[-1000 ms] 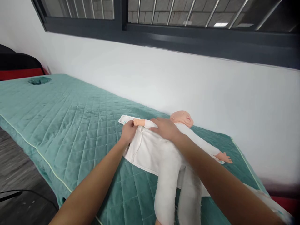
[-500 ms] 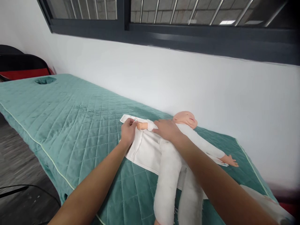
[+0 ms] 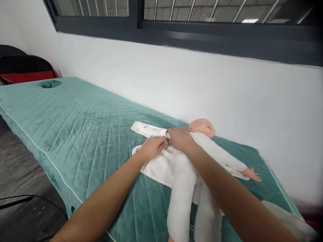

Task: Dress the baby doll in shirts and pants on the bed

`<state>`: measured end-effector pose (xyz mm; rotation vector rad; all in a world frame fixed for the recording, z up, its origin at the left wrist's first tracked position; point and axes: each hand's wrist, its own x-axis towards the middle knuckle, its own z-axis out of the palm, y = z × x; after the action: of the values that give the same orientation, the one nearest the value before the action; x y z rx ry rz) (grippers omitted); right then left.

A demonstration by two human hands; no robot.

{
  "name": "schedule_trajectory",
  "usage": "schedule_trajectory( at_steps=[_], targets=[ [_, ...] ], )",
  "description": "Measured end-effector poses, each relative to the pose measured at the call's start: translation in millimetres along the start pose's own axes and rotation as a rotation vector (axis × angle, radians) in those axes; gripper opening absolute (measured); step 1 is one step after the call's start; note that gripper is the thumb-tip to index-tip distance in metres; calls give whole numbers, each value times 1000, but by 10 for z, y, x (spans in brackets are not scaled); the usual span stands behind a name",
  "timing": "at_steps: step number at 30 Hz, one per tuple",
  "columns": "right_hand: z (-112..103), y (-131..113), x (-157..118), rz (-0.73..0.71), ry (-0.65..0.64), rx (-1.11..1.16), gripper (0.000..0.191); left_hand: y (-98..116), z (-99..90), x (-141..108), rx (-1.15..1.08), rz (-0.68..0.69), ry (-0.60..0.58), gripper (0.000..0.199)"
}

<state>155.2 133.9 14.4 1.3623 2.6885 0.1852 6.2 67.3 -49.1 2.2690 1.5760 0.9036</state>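
Left hand pinches the printed white sleeve between thumb and fingers, near the right hand's fingertips. The sleeve stretches beyond the left hand and out to its left, flat on the green quilted bed cover. Right hand lies over the side of the baby doll, fingers bent at the sleeve's near end; whether they grip cloth or arm cannot be told. The doll's head rests just right of that hand, its legs extending between the forearms.
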Motion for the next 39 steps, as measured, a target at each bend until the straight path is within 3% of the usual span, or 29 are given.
schedule_trajectory(
  at_steps=[4,7,9,12,13,15,17,19,23,28,35,39],
  targets=[
    [-84,51,-66,10,45,83,36,-85,18,34,-79,-131,184,25],
    [-160,234,-297,104,247,343,41,-136,42,58,-31,-314,305,20],
    [-145,408,-548,285,467,496,39,-142,60,67,39,-361,297,17],
    [40,670,-986,745,703,587,37,-115,75,71,107,-337,244,22],
    [133,740,-1120,891,703,609,37,-102,75,69,109,-319,224,25],
    [320,838,-1327,1014,558,653,34,-78,66,61,89,-292,185,31],
    [449,881,-1439,1005,410,678,33,-63,53,51,47,-287,156,35],
    [498,885,-1470,982,371,693,35,-56,41,41,1,-299,147,35],
    [493,852,-1433,1011,458,902,34,-39,34,30,-45,-357,117,36],
    [567,816,-1405,989,575,1267,47,12,35,94,-95,-415,111,28],
    [511,732,-1391,894,679,1412,45,123,-102,371,-248,-401,155,28],
    [468,648,-1381,820,661,1478,49,238,-165,465,-339,-401,187,35]
  ],
)
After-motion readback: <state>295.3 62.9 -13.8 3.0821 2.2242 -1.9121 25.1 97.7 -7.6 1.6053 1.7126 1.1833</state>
